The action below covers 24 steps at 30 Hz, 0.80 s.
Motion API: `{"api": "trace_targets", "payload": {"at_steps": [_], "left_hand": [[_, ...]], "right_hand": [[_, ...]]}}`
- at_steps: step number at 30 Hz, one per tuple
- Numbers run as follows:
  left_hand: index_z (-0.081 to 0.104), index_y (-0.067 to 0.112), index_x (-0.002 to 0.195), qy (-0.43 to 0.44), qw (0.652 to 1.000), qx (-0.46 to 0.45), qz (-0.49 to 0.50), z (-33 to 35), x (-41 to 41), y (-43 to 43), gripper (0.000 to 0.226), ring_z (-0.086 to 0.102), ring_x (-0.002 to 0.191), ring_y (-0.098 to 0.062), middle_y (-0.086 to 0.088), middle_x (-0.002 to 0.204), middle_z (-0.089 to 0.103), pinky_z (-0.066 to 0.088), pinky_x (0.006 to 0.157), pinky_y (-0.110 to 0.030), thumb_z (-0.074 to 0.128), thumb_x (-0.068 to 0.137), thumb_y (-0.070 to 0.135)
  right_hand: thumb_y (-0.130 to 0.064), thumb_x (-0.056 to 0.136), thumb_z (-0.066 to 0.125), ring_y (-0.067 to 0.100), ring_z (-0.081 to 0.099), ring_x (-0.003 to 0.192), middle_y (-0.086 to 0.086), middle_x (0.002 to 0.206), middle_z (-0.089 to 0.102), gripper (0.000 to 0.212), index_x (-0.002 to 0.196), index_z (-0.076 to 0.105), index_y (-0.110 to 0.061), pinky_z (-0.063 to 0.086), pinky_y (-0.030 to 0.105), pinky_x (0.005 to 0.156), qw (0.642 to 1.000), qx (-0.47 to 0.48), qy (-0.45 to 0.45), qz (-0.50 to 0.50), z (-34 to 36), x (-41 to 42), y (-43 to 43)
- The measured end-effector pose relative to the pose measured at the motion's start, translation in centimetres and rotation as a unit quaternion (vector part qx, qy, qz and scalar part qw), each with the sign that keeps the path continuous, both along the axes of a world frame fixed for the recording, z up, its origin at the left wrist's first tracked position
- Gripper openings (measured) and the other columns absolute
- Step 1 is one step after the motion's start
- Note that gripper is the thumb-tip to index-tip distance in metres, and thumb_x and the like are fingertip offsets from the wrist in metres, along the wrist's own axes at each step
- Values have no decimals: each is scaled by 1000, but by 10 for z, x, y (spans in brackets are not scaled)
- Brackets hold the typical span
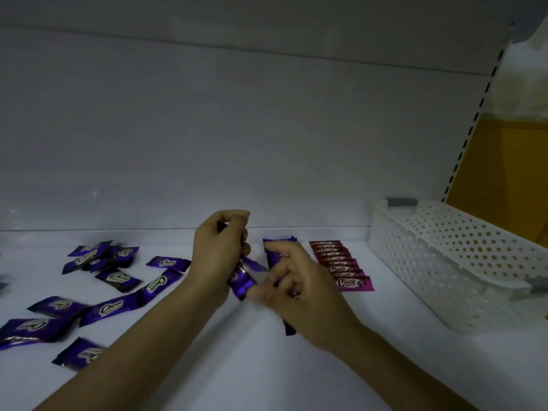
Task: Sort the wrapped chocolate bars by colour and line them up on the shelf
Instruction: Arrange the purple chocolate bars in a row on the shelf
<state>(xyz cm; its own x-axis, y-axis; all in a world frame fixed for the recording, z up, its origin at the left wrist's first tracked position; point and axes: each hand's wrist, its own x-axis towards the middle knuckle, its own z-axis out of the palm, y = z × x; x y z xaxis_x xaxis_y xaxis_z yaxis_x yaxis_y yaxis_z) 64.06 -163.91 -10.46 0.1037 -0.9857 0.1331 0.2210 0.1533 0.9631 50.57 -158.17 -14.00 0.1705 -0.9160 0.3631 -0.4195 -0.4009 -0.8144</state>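
My left hand (218, 250) grips a purple wrapped chocolate bar (241, 284), held up off the white shelf (207, 366) with its lower end pointing toward me. My right hand (292, 287) is blurred, its fingers curled over a row of purple bars (278, 247) lying on the shelf; whether it holds one I cannot tell. To the right of that row lies a neat overlapping line of pink bars (341, 264). Several loose purple bars (115, 278) are scattered over the left of the shelf.
A white perforated plastic basket (462, 256) stands at the right of the shelf, next to the pink line. The shelf's grey back wall (237, 129) rises just behind the bars. A slotted upright (474, 114) runs up at the right.
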Motion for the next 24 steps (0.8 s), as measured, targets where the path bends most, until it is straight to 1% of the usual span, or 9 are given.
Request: {"api": "trace_targets", "payload": {"at_steps": [2,4,7,10,12,15,17,20,24], "left_hand": [[64,12,86,95,990,94,-33,2,-5,9,10,51,40,-8,0,55,53,45,43,-21,59,92,18],[62,11,83,154,972,160,-72,0,-8,16,16,56,40,-12,-3,55,55,49,43,-23,57,93,22],[63,10,87,191,958,186,-102,-4,-11,20,27,64,52,-18,-9,67,63,54,46,-26,49,97,30],[64,8,92,169,956,176,-160,-7,-15,20,41,65,64,-23,-13,75,70,53,62,-31,49,94,46],[66,8,94,143,952,154,-222,-7,-18,23,45,65,62,-20,-13,78,70,54,59,-30,55,89,52],[70,11,74,72,949,61,-301,-9,-22,30,27,59,55,-17,-12,67,61,51,54,-23,62,83,36],[68,7,80,67,954,38,-289,-11,-24,33,19,57,52,-17,-11,62,60,50,52,-22,63,82,25],[65,5,99,86,971,79,-209,-12,-24,32,15,64,55,-13,-8,67,68,51,51,-20,58,91,16],[65,10,90,121,976,116,-142,-11,-22,27,10,64,59,-13,-4,68,70,50,46,-18,56,93,10]], "right_hand": [[-60,62,73,-1,64,81,-19,102,63,74,126,37,-53,53,19,69,999,-29,10,31,-1,13,2],[-48,71,72,-5,61,91,-26,108,60,65,129,41,-48,52,17,77,996,-79,27,36,0,20,4],[-31,85,65,-4,59,72,-32,81,59,36,119,53,-37,45,9,63,993,-116,14,3,2,16,6],[-19,92,60,1,60,58,-18,68,63,15,104,58,-28,45,13,56,994,-73,-73,-41,6,6,3],[-17,92,60,3,59,52,-9,63,64,5,97,60,-18,45,18,53,989,-44,-119,-70,11,-1,-1],[-17,89,63,8,56,44,-1,56,63,6,87,58,-14,45,20,46,979,-12,-170,-113,14,-8,-3],[-16,89,63,10,55,41,2,54,62,7,85,58,-12,44,19,43,974,19,-194,-116,15,-12,-3],[-24,94,56,14,55,45,5,60,64,15,88,61,-11,42,21,42,964,87,-232,-99,18,-17,-5],[-26,94,54,12,54,48,4,64,63,21,80,64,-13,40,21,45,933,152,-313,-91,22,-24,-7]]}}
